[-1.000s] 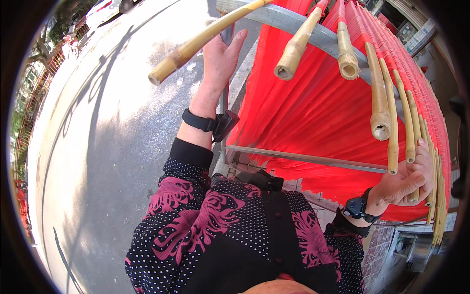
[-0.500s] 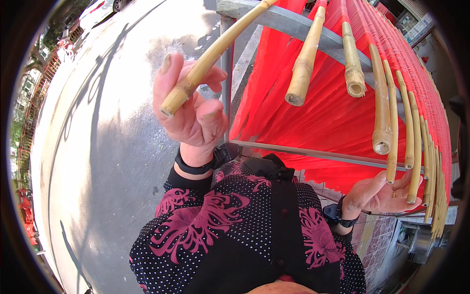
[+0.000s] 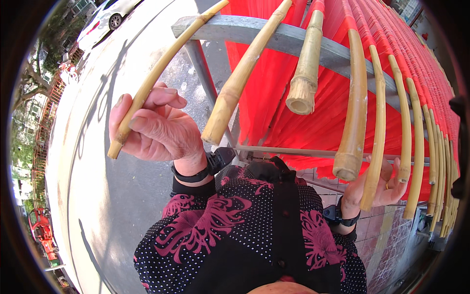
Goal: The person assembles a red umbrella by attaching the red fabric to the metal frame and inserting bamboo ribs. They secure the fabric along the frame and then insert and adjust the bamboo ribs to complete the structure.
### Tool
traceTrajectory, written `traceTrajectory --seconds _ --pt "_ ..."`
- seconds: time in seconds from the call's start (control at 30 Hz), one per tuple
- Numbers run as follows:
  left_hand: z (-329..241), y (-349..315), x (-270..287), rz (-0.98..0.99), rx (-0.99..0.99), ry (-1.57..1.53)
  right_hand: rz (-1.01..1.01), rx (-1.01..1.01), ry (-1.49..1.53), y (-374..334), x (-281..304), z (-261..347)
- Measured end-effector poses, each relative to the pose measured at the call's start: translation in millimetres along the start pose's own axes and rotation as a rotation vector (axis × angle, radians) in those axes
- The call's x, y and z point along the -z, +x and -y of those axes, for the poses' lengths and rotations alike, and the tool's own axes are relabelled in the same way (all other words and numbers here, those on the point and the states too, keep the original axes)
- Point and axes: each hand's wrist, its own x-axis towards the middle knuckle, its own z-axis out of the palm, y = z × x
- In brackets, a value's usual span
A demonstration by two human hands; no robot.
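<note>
At the left, my left hand (image 3: 164, 130) is closed round the near end of a slim bamboo pole (image 3: 161, 66), its thumb lying across the front. Beside that hand hangs a thicker bamboo pole (image 3: 240, 81), apart from it. My right hand (image 3: 374, 188), a ring on one finger, is behind several bamboo poles at the right. Its fingers look apart and are partly hidden by the poles; none visibly wraps over a pole's front. Red cloth (image 3: 264, 93) hangs from the row of poles, whose bare ends point towards me.
A grey metal rail (image 3: 245, 30) runs under the poles, with a leg and a lower bar (image 3: 284, 151) below it. Paved ground (image 3: 142, 196) lies to the left. A white car (image 3: 105, 22) stands at the far left, a red vehicle (image 3: 44, 230) lower down.
My left hand has closed on the slim pole, its thumb now over the front, and sits lower and further left. The poles appear further left in view. My right hand's fingers have turned upward.
</note>
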Motion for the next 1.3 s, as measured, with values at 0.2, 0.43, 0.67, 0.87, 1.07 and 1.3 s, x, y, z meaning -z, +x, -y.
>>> traceTrajectory --seconds 0.2,0.43,0.67,0.87,1.07,1.3 --pt "-9 -8 -10 0.096 -0.097 -0.008 0.145 -0.129 0.031 -12 5 -9" --pt "-9 -18 -9 0.04 0.13 -0.101 0.384 -0.122 0.066 -18 0 -32" --pt "-43 -31 -24 0.044 0.029 -0.145 0.438 -0.007 0.04 -4 -6 -24" --pt "-73 -26 -37 0.081 0.093 -0.068 0.507 0.012 0.0 10 9 -28" --pt "-76 -25 -28 0.044 0.051 0.06 0.495 -0.016 0.055 5 0 -33" --pt "-76 -27 -30 0.013 0.041 0.131 0.521 0.039 0.077 3 -2 -52"
